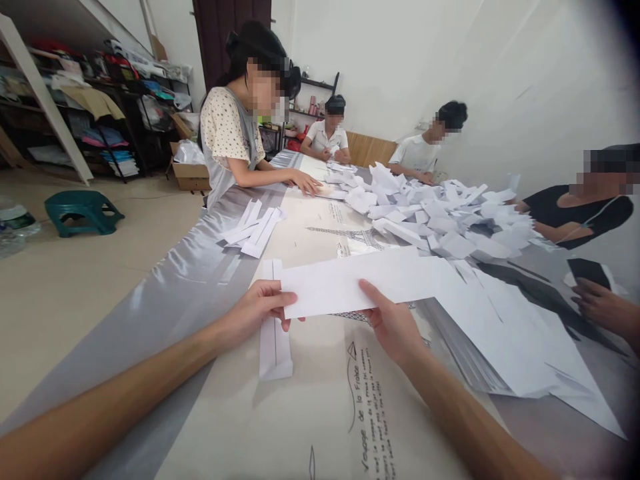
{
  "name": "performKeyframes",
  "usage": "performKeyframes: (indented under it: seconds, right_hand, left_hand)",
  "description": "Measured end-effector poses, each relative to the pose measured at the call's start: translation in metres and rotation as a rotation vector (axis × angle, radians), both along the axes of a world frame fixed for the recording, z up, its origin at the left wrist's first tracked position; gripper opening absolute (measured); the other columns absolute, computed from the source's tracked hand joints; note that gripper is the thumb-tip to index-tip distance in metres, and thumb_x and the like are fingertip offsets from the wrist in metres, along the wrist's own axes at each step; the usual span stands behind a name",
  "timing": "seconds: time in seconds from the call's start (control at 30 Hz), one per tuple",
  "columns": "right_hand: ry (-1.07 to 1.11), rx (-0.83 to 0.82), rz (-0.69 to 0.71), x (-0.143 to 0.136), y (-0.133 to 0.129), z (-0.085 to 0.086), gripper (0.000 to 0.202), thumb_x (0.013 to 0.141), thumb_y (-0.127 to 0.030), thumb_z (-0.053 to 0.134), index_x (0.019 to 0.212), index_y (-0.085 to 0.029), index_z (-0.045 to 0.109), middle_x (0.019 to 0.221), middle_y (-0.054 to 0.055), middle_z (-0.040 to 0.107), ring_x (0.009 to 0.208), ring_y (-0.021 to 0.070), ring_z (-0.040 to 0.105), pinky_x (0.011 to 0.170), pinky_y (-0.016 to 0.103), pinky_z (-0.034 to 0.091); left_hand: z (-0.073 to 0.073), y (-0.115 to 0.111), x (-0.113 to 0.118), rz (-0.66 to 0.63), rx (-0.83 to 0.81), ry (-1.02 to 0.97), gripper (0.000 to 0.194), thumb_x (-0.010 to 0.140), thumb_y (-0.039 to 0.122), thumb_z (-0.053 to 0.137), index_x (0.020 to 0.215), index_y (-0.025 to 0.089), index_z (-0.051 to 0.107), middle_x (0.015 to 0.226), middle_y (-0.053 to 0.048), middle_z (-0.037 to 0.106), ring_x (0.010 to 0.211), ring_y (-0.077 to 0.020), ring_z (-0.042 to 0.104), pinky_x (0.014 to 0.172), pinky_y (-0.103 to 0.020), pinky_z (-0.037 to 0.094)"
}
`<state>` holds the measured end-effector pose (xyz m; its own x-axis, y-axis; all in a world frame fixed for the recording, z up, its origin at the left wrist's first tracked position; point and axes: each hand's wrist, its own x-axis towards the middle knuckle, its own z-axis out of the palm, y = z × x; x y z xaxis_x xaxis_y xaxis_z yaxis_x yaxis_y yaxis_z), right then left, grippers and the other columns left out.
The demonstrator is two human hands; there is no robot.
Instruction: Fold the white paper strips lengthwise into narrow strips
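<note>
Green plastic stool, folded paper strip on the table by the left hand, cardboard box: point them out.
Green plastic stool (83, 200): head view, top of the seat.
Folded paper strip (275, 350): head view, lower part, below the left hand (250, 313).
Cardboard box (193, 175): head view, front side.

From my end of the link, I see a left forearm (125, 393) and a right forearm (465, 407), both bare, slim and smooth in outline, narrowing to slender wrists. My left hand (260, 307) and right hand (395, 327) are bare too, with slim fingers and rounded thumb tips; finer details of the nails are too small for me to tell.
</note>
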<state>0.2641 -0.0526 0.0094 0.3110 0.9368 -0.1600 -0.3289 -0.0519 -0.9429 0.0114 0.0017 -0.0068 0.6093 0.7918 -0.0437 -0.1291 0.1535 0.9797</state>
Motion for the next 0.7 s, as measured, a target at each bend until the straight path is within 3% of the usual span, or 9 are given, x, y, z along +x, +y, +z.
performKeyframes:
  seconds: [0.2, 0.43, 0.57, 0.7]
  right_hand:
    - [-0.046, 0.092, -0.075, 0.03, 0.009, 0.005, 0.031, 0.075, -0.03, 0.086, 0.103, -0.026, 0.074, 0.124, 0.002, 0.074, 0.12, 0.0256, 0.066, 0.084, 0.028, 0.066]
    - [-0.004, 0.084, -0.137, 0.043, 0.012, 0.006, 0.024, 0.075, -0.03, 0.086, 0.096, -0.025, 0.076, 0.124, 0.001, 0.073, 0.121, 0.0235, 0.066, 0.09, 0.025, 0.064]
    - [-0.03, 0.088, -0.124, 0.042, 0.012, 0.004, 0.024, 0.077, -0.033, 0.085, 0.097, -0.025, 0.076, 0.123, 0.002, 0.074, 0.118, 0.0238, 0.068, 0.088, 0.025, 0.065]
    - [-0.053, 0.086, -0.123, 0.044, 0.014, 0.0, 0.027, 0.078, -0.036, 0.084, 0.101, -0.024, 0.076, 0.123, 0.003, 0.074, 0.116, 0.0245, 0.069, 0.086, 0.025, 0.066]
  left_hand:
    - [-0.002, 0.004, -0.001, 0.038, -0.07, -0.066, 0.02, 0.085, 0.031, 0.075, 0.092, 0.013, 0.072, 0.085, -0.01, 0.072, 0.065, -0.0148, 0.061, 0.054, -0.025, 0.044]
    - [0.002, 0.006, -0.003, 0.027, -0.119, -0.161, 0.013, 0.083, 0.025, 0.076, 0.08, 0.012, 0.074, 0.075, -0.007, 0.068, 0.061, -0.0124, 0.057, 0.057, -0.025, 0.043]
    - [0.002, 0.007, -0.004, 0.017, -0.118, -0.18, 0.016, 0.084, 0.023, 0.074, 0.094, 0.012, 0.079, 0.075, -0.008, 0.068, 0.066, -0.0153, 0.059, 0.058, -0.026, 0.043]
    - [0.004, 0.006, -0.005, -0.015, -0.08, -0.185, 0.028, 0.085, 0.021, 0.069, 0.109, 0.015, 0.079, 0.096, -0.012, 0.074, 0.08, -0.0195, 0.061, 0.068, -0.03, 0.047]
